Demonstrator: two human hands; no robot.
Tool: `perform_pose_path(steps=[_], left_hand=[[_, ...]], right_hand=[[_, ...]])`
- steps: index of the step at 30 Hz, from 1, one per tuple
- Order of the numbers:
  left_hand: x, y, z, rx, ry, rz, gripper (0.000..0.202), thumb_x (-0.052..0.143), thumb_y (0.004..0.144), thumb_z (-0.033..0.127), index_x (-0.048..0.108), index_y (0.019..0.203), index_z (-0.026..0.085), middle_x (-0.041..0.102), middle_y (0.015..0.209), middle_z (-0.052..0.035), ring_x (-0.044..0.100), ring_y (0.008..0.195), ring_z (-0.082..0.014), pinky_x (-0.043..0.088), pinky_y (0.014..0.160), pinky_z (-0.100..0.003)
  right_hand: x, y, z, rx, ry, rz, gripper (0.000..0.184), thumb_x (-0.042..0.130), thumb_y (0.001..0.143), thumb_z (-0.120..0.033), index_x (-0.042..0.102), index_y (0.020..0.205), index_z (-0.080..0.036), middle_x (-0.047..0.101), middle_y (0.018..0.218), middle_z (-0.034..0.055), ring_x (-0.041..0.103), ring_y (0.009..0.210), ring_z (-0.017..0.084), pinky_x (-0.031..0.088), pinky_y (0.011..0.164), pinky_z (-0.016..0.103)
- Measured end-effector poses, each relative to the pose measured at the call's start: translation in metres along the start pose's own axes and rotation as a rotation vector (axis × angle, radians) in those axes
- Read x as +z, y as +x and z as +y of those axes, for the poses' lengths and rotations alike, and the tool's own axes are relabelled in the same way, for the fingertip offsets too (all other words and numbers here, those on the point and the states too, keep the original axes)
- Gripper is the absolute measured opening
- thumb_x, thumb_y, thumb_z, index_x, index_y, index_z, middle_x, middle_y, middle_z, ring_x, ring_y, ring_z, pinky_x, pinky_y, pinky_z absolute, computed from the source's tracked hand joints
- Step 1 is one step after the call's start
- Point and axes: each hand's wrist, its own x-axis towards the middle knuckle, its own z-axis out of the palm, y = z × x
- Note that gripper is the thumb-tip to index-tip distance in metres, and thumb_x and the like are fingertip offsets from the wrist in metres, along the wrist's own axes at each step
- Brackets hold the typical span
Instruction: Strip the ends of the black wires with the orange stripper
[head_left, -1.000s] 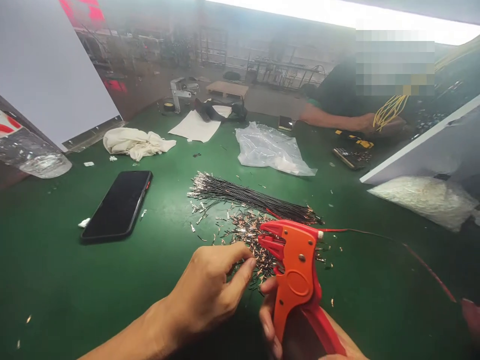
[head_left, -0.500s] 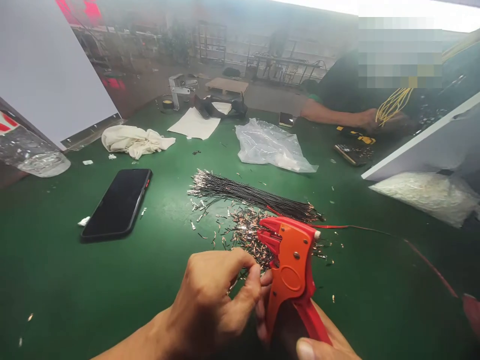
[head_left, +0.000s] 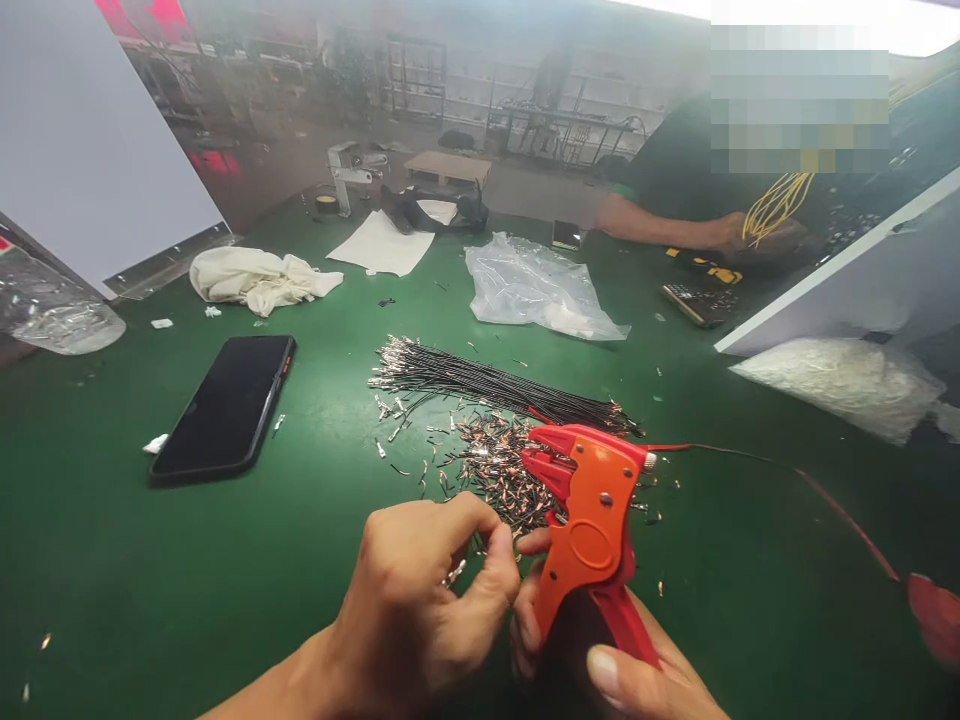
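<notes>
My right hand [head_left: 600,660] grips the handles of an orange wire-stripping tool [head_left: 589,525], its jaws pointing up and left over a heap of small metal terminals and cut wire bits [head_left: 499,470]. My left hand [head_left: 420,590] is curled beside the tool, thumb and fingers pinched on a small shiny terminal [head_left: 454,573]. Behind the heap lies a bundle of black wires with metal ends [head_left: 487,385]. A red wire [head_left: 787,480] runs from the tool's right side across the green mat.
A black phone [head_left: 225,405] lies at left, a white cloth [head_left: 255,278], paper sheet [head_left: 382,245] and clear plastic bag [head_left: 536,290] farther back. A bag of white parts [head_left: 840,385] sits right. Another person's arm [head_left: 667,232] works at the far side.
My left hand has closed from reaching into the heap to pinching a terminal near the tool. The tool shifted slightly, and my right thumb now shows on its handle.
</notes>
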Motion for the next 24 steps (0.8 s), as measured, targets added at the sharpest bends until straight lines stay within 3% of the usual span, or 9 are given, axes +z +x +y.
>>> perform_pose_path(steps=[4, 10, 12, 16, 20, 24], left_hand=[[0.003, -0.003, -0.001, -0.148, -0.177, -0.065, 0.026, 0.054, 0.087, 0.017, 0.054, 0.061, 0.019, 0.033, 0.047, 0.0088, 0.027, 0.039, -0.0047, 0.021, 0.036, -0.019], [0.008, -0.010, 0.000, -0.272, -0.372, -0.132, 0.029, 0.052, 0.090, 0.024, 0.056, 0.062, 0.018, 0.034, 0.048, 0.0078, 0.025, 0.040, -0.0054, 0.020, 0.036, -0.020], [0.009, -0.011, 0.001, -0.305, -0.403, -0.130, 0.029, 0.052, 0.090, 0.026, 0.057, 0.062, 0.019, 0.035, 0.047, 0.0075, 0.026, 0.040, -0.0058, 0.021, 0.037, -0.020], [0.007, -0.008, 0.003, -0.338, -0.421, -0.208, 0.030, 0.051, 0.088, 0.028, 0.056, 0.060, 0.018, 0.039, 0.044, 0.0066, 0.027, 0.038, -0.0059, 0.021, 0.036, -0.021], [0.005, -0.006, 0.004, -0.387, -0.420, -0.242, 0.032, 0.048, 0.088, 0.031, 0.057, 0.061, 0.018, 0.042, 0.044, 0.0051, 0.030, 0.039, -0.0070, 0.023, 0.037, -0.022], [0.007, -0.006, 0.004, -0.438, -0.470, -0.261, 0.034, 0.047, 0.087, 0.036, 0.054, 0.060, 0.019, 0.037, 0.044, 0.0054, 0.027, 0.039, -0.0071, 0.020, 0.036, -0.021]], right_hand=[[-0.007, -0.003, 0.005, 0.007, -0.092, -0.012, 0.057, 0.069, 0.077, -0.051, 0.054, 0.126, -0.026, 0.063, 0.090, 0.0057, 0.057, 0.081, 0.025, 0.040, 0.078, 0.040], [-0.017, -0.003, 0.010, 0.023, -0.200, -0.116, 0.059, 0.065, 0.080, -0.055, 0.055, 0.131, -0.027, 0.062, 0.101, 0.0088, 0.056, 0.084, 0.026, 0.043, 0.076, 0.041], [-0.013, -0.004, 0.006, 0.026, -0.181, -0.093, 0.057, 0.067, 0.080, -0.054, 0.057, 0.130, -0.028, 0.062, 0.098, 0.0074, 0.057, 0.087, 0.027, 0.043, 0.083, 0.043], [-0.008, -0.010, 0.001, 0.162, -0.169, 0.005, 0.061, 0.069, 0.079, -0.056, 0.059, 0.131, -0.027, 0.065, 0.103, 0.0091, 0.059, 0.098, 0.032, 0.042, 0.092, 0.050], [-0.014, -0.011, 0.010, 0.123, -0.196, -0.005, 0.077, 0.074, 0.071, -0.062, 0.055, 0.134, -0.023, 0.066, 0.112, 0.0136, 0.056, 0.112, 0.040, 0.039, 0.099, 0.056], [-0.010, -0.007, 0.016, 0.090, -0.145, 0.033, 0.074, 0.078, 0.069, -0.058, 0.055, 0.130, -0.022, 0.064, 0.108, 0.0118, 0.059, 0.104, 0.036, 0.042, 0.096, 0.052]])
